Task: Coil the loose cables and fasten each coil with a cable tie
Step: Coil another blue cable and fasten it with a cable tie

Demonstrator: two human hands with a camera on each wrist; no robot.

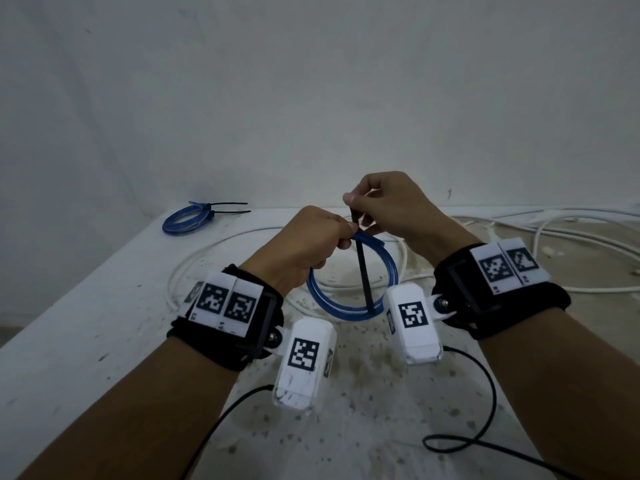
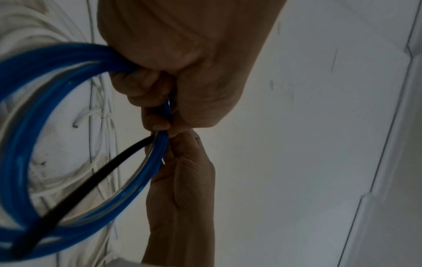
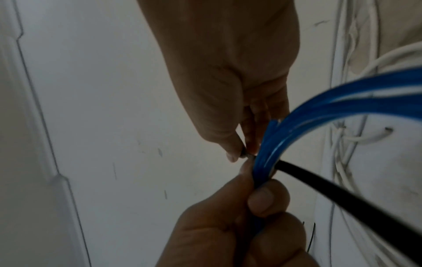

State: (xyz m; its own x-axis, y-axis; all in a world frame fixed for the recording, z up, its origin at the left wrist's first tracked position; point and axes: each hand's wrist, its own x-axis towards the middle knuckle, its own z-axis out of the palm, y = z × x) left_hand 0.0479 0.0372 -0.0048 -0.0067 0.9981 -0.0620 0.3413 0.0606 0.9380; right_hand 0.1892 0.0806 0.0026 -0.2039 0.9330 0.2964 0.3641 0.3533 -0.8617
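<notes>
The left hand [image 1: 304,244] is closed around the top of the blue coil [image 1: 349,299], held up over the counter [image 1: 86,341] so its loops stay bunched. The right hand [image 1: 388,209] pinches the black cable tie [image 1: 363,271], whose tail hangs across the ring, probably to cinch it like the tied coil [image 1: 185,220] lying far left
</notes>
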